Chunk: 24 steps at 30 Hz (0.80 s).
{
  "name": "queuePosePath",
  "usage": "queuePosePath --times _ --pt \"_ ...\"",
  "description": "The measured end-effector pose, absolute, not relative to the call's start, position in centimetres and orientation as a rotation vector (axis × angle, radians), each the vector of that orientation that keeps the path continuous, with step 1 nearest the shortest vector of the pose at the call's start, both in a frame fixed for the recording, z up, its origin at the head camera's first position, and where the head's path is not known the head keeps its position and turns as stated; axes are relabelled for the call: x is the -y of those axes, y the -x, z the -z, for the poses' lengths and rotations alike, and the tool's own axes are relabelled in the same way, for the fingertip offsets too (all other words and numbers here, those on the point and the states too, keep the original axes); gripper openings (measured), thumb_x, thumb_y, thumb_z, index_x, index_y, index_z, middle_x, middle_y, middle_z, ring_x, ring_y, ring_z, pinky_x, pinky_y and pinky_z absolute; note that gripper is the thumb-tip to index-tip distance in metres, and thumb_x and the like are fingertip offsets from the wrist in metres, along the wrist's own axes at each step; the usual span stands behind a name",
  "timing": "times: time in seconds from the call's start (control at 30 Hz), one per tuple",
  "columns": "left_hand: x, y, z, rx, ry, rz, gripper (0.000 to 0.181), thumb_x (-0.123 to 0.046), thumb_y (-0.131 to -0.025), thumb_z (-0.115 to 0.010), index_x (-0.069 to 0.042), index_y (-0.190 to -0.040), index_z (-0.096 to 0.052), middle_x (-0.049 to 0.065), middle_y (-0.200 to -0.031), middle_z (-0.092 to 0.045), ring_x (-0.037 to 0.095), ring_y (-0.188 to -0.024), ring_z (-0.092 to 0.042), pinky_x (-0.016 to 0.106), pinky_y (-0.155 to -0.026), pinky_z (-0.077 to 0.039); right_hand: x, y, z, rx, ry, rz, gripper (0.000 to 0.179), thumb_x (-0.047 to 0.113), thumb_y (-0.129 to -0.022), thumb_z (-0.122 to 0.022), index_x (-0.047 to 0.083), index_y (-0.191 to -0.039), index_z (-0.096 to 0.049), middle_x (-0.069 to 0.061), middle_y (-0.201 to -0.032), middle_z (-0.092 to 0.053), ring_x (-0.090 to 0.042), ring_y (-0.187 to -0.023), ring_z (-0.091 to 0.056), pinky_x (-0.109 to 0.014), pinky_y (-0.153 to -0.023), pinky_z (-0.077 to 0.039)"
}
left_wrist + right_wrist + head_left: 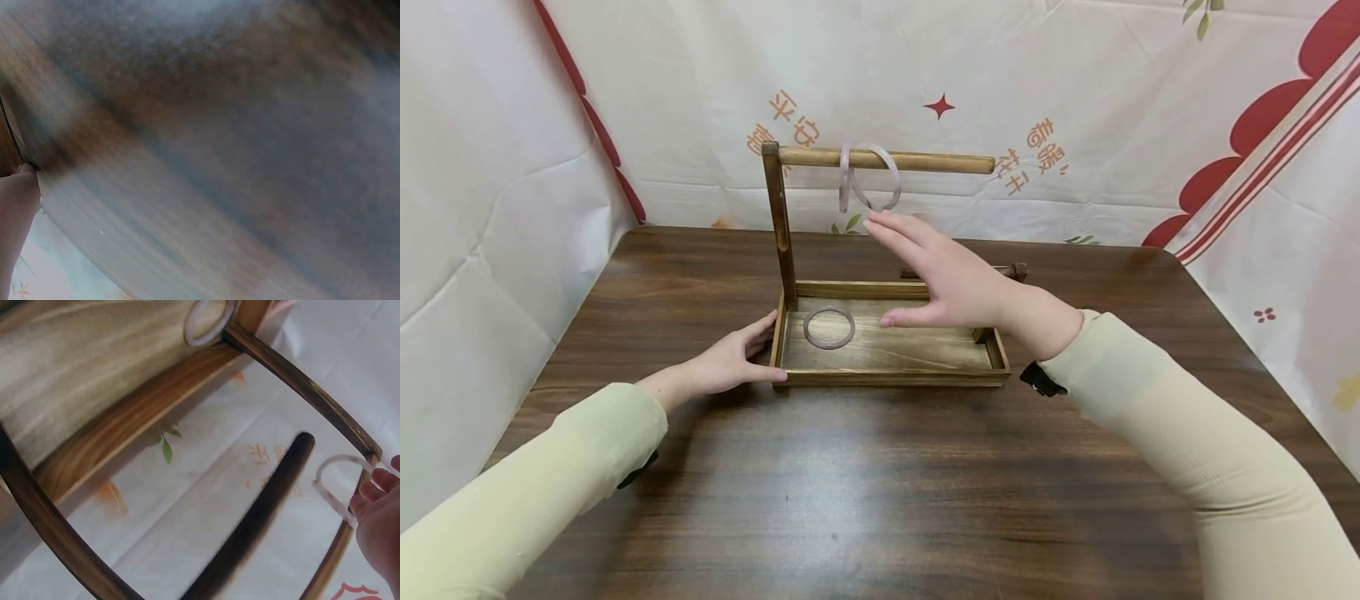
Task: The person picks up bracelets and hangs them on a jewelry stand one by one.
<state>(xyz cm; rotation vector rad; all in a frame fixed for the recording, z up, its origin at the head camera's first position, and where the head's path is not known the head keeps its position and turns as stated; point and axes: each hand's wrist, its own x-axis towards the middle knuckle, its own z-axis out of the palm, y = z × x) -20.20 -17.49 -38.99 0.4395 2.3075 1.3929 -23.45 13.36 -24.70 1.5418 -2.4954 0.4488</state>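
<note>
A wooden bangle stand (887, 378) with a shallow tray base sits on the table. Two pale bangles, one edge-on (845, 187) and one more face-on (894, 171), hang from its upper bar (947, 162). A third, greyish bangle (829, 346) lies flat in the tray's left part. My right hand (958, 279) is raised over the tray, fingers straight and thumb apart, fingertips right at the lower rim of the face-on bangle. My left hand (726, 362) rests against the tray's left end, thumb at the front corner, extended fingers along the outer side.
A shorter, lower bar (1017, 272) stands at the stand's right end, partly hidden behind my right hand. The brown wood-grain table (865, 483) extends around the stand. Behind it hangs a white printed cloth (700, 92) with red scalloped trim and orange characters.
</note>
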Motion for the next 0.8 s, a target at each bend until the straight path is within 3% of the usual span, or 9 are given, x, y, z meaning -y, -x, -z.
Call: queuePosePath --times 0.8 --pt "17.6 20.3 39.0 -2.314 -0.446 -1.374 0.097 -0.023 -0.085 -0.07 -0.004 -0.151 -0.001 0.024 -0.154 -0.015 0.038 -0.141 -0.021 0.051 -0.114 -0.023 -10.8 24.2 28.1 2.613 -1.575 -0.369 0.095 0.048 -0.079 -0.07 0.004 -0.149 -0.022 -0.015 -0.153 -0.024 -0.025 -0.141 -0.025 -0.039 -0.115 -0.027"
